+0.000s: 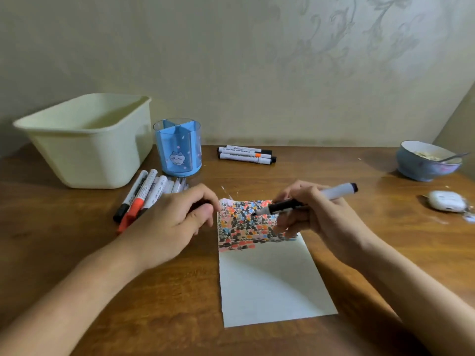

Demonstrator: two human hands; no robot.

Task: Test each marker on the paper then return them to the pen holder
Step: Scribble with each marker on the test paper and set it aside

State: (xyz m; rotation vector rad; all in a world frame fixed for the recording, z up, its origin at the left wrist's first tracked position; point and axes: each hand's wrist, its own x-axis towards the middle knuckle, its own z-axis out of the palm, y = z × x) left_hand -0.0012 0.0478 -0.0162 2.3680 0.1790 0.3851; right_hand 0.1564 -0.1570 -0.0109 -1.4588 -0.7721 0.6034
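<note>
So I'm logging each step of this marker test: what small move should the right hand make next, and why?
Probably lower the uncapped black marker tip onto the scribble-covered white paper sheet: the right hand grips it with the tip poised at the coloured marks, and the left hand seems to hold its cap.

L hand knuckles up, fingers curled under, whether holding anything can't tell. R hand pinches marker, tip pointing left. Both forearms reach in from near edge.

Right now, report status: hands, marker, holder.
Right hand gripping black marker, tip on paper. Left hand curled at paper's edge. Pen holder empty, unobstructed.
</note>
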